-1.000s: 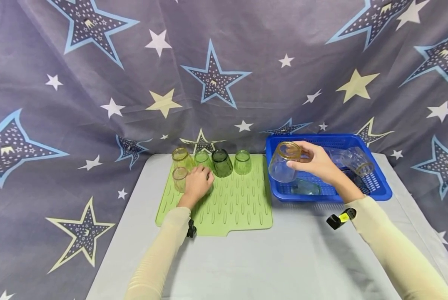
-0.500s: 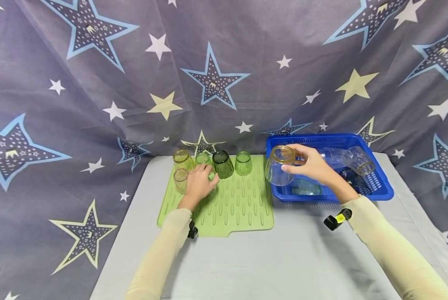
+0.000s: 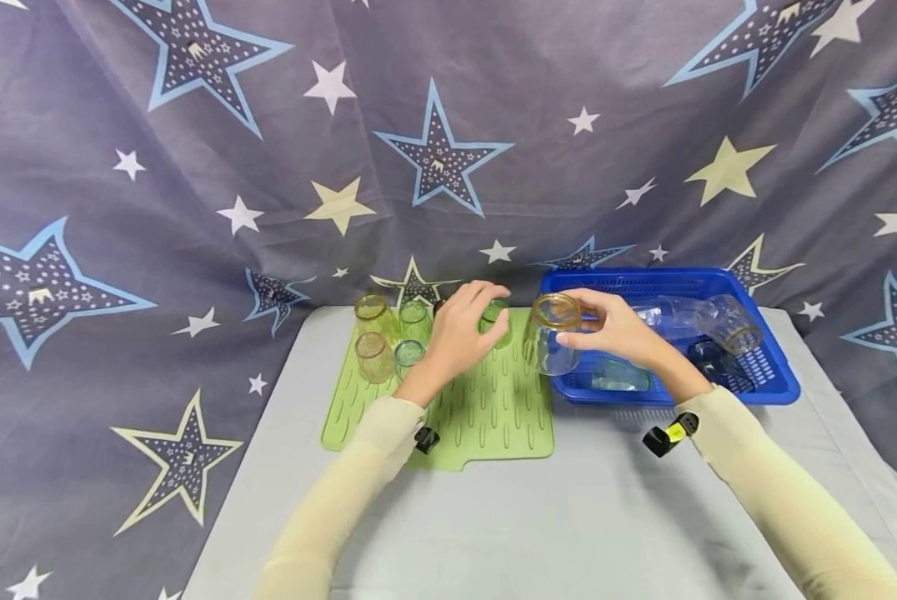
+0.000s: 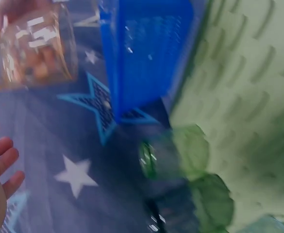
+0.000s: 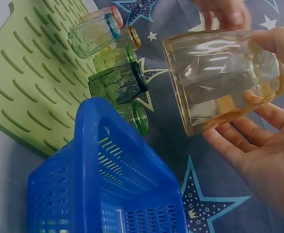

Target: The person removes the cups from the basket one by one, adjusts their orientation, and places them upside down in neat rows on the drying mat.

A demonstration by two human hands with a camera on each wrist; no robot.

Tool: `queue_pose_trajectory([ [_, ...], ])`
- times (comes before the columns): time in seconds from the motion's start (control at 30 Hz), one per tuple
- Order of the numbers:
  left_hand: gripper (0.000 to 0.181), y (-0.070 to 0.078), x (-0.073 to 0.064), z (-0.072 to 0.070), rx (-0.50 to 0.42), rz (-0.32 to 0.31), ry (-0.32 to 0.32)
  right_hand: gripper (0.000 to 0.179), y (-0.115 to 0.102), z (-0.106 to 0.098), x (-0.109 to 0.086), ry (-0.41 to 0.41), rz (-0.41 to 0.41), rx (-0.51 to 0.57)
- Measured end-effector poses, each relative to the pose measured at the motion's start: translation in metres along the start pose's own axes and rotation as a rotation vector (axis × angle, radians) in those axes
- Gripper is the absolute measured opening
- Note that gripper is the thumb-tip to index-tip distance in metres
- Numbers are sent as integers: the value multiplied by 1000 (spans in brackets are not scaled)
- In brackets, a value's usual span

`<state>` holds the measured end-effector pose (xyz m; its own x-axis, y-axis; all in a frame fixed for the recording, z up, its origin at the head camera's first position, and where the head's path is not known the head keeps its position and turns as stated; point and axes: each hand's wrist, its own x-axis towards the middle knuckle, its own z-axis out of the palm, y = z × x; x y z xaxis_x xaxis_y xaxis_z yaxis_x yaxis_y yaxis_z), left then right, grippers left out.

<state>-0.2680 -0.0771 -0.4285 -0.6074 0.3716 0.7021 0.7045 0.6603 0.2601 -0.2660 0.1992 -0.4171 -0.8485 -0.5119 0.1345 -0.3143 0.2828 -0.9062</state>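
Observation:
My right hand [image 3: 619, 327] holds a clear amber-tinted glass [image 3: 552, 337], narrow end up, at the basket's left side. In the right wrist view, thumb and fingers grip this glass [image 5: 219, 80] near its narrower end. My left hand [image 3: 459, 329] is over the mat with fingers spread, nothing in it. It hides most of a dark green glass [image 5: 117, 83] and overlaps a light green glass [image 3: 497, 323]. Left of it on the mat stand a yellow glass [image 3: 376, 318], a green glass [image 3: 415, 320], a pinkish glass [image 3: 374, 358] and a blue-rimmed glass [image 3: 408, 357].
A ridged green drying mat [image 3: 501, 429] lies on the white-covered table [image 3: 531, 525]. To its right, the blue plastic basket [image 3: 786, 387] contains several glasses, including a clear glass [image 3: 729, 323] and a dark glass [image 3: 719, 362]. A star-patterned curtain [image 3: 538, 192] hangs behind.
My left hand has let go of the blue-rimmed glass in the front row and moved right, toward the back-row glasses. My right hand has brought the amber-tinted glass slightly left.

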Motion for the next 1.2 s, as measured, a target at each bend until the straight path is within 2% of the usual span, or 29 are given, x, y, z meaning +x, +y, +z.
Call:
queue_pose_trajectory([
  [0.23,30,26,25,7,-72,119,-69,62,-2,-2,6,-76,-5,12],
  [0.4,30,39,32,16,-67,180,-124,64,0,-3,7,-124,-22,15],
  [0.57,28,50,37,22,-63,223,-169,62,1,-4,5,-137,-49,23],
  [0.77,23,56,42,27,-83,257,-188,60,0,-7,6,-143,-63,11],
  [1.03,29,58,47,32,-83,294,-201,49,-7,-15,11,-181,-76,-46],
  [1.2,32,59,48,34,-62,286,-224,43,-10,-17,13,-200,-77,-69],
])
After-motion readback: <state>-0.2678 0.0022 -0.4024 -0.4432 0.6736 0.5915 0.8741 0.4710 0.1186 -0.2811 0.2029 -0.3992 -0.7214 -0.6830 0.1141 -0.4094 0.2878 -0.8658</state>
